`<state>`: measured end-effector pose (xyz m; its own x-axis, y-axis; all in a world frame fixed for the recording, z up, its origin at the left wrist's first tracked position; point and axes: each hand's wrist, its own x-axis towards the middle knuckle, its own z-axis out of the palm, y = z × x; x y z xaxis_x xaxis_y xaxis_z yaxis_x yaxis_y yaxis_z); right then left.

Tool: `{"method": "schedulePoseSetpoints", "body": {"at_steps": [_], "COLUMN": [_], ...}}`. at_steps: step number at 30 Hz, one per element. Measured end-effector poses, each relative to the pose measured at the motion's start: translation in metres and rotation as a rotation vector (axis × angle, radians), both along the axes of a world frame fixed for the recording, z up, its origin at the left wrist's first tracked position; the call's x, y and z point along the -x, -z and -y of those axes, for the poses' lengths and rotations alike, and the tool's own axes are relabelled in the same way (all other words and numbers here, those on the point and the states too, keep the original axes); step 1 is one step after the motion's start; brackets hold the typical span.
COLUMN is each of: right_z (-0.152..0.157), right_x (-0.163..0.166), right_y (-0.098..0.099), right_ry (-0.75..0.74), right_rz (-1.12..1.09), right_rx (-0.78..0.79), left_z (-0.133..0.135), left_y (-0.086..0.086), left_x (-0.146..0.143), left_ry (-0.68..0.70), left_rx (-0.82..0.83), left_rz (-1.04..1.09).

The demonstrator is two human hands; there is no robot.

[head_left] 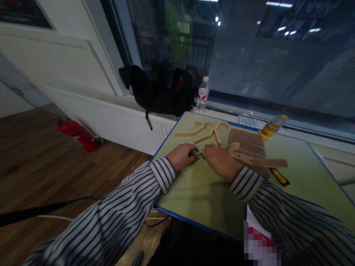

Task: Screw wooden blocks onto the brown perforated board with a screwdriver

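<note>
Looks early to me — the bent strips [190, 133] lie loose near the desk's [188, 201] far left corner, joined to nothing, and the wood bar [270, 162] sits apart by the brown block's [246, 142] near side. Can't judge how much is left. Left hand [181, 156], close to the left edge, is pinching a thin bit [198, 153]. Right hand [220, 161] is just beside it, fingers curled and bunched — can't tell if it's gripping anything. Right forearm comes in over the near edge, left over the left one.
</note>
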<state>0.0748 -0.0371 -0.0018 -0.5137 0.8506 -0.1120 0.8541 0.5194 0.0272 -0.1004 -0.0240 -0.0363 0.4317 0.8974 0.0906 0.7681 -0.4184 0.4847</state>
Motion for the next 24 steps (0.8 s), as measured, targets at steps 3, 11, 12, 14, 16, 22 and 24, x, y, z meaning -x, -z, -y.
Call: {"method": "schedulePoseSetpoints", "body": {"at_steps": [3,11,12,14,16,22,24], "right_z": [0.002,0.012,0.014,0.019,0.024,0.036,0.037], "right_x": [-0.003,-0.024,-0.028,-0.037,-0.049,-0.092,-0.107], "right_y": [-0.005,-0.024,-0.027,-0.033,-0.038,-0.039,-0.036], "right_ry": [0.012,0.038,0.045,0.065,0.091,0.233,0.272], "right_rz": [-0.016,-0.167,-0.204,-0.291,-0.391,-0.711,-0.807], "right_rx": [0.000,0.007,-0.003,-0.032,-0.062,-0.127,-0.142], "left_z": [-0.002,-0.006,-0.006,-0.004,-0.003,0.003,0.005], "left_y": [-0.001,-0.007,-0.009,-0.012,-0.015,-0.027,-0.031], "left_x": [0.001,0.002,0.001,0.000,-0.004,-0.026,-0.036], "left_ry": [-0.015,-0.061,-0.067,-0.082,-0.090,-0.068,-0.056], "left_rx": [0.000,-0.014,-0.017,-0.026,-0.037,-0.087,-0.105], "left_rz": [0.026,0.071,0.074,0.078,0.085,0.138,0.166]}}
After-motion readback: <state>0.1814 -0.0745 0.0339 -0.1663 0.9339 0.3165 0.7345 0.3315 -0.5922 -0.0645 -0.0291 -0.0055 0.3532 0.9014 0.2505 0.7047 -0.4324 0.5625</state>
